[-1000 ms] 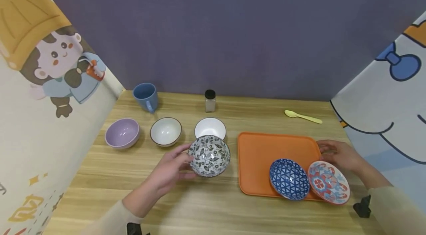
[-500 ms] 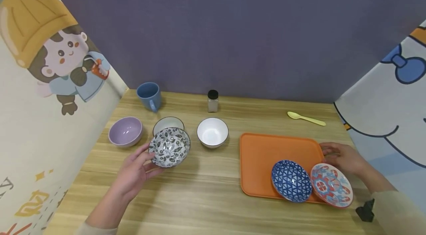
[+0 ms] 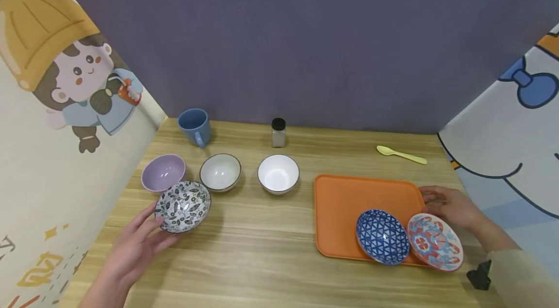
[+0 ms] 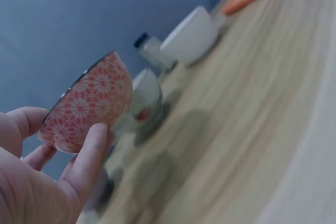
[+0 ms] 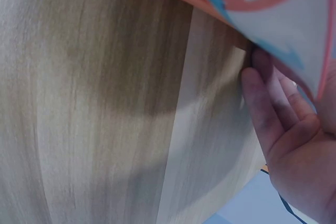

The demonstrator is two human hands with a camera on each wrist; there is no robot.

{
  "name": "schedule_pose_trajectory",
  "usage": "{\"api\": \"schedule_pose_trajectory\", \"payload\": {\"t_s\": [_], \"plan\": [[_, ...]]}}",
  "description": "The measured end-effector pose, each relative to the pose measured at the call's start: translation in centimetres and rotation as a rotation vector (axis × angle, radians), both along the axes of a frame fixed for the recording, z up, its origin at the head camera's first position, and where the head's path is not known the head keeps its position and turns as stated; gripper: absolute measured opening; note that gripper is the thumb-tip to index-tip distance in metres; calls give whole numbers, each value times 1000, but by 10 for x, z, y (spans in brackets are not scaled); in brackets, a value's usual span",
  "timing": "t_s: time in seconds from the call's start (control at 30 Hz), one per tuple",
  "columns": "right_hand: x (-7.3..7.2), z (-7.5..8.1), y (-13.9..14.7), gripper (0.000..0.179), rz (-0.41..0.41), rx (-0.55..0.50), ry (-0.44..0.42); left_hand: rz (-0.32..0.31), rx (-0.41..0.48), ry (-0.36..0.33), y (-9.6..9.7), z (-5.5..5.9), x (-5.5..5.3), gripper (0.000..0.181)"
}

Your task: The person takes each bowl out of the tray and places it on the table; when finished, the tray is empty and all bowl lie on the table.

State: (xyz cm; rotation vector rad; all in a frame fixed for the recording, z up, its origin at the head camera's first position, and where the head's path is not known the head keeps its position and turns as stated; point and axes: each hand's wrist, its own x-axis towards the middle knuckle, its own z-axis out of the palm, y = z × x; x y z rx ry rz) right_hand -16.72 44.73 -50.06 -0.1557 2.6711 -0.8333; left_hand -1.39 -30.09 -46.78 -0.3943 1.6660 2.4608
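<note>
My left hand [image 3: 137, 245] grips a patterned bowl [image 3: 183, 207] by its left side, thumb at the rim. Its inside is white with black leaves and flowers; the left wrist view shows a red-patterned outside [image 4: 92, 103], held above the table. It hangs in front of a purple bowl [image 3: 162, 172] and partly overlaps it in the head view. My right hand [image 3: 452, 208] lies at the right edge of an orange tray [image 3: 342, 196], with loose fingers [image 5: 262, 111] beneath the overhanging red, white and blue dish [image 3: 434, 242]. Whether they touch the tray is unclear.
A blue patterned bowl [image 3: 382, 237] sits tilted on the tray, beside the dish. Two white bowls, one dark-rimmed [image 3: 220, 172] and one plainer [image 3: 278, 173], stand mid-table. Farther back are a blue mug [image 3: 194, 126], a black-capped jar [image 3: 278, 133] and a yellow spoon [image 3: 402, 154].
My left hand has carried the patterned bowl leftward, from before the plainer white bowl, past the dark-rimmed one, to the purple bowl. My right hand stays by the tray.
</note>
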Motion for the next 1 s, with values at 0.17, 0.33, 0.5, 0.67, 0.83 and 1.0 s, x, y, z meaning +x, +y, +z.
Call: {"api": "schedule_pose_trajectory", "payload": {"t_s": [0.17, 0.33, 0.5, 0.67, 0.83, 1.0], "plan": [[1, -1, 0, 63, -14, 0, -13, 29, -30, -7, -18, -11, 10, 42], [2, -1, 0, 63, -22, -22, -28, 52, -14, -32, -33, -21, 17, 41], [2, 0, 1, 64, -21, -11, -26, 72, -34, -86, -46, -29, 21, 38], [1, 0, 1, 63, -30, -2, -35, 78, 0, -115, -56, -35, 25, 60], [-1, 1, 1, 61, -27, 15, -30, 54, 12, -136, -63, -38, 28, 78], [-2, 3, 0, 62, -29, 9, -38, 40, 21, -157, -66, -39, 29, 78]]}}
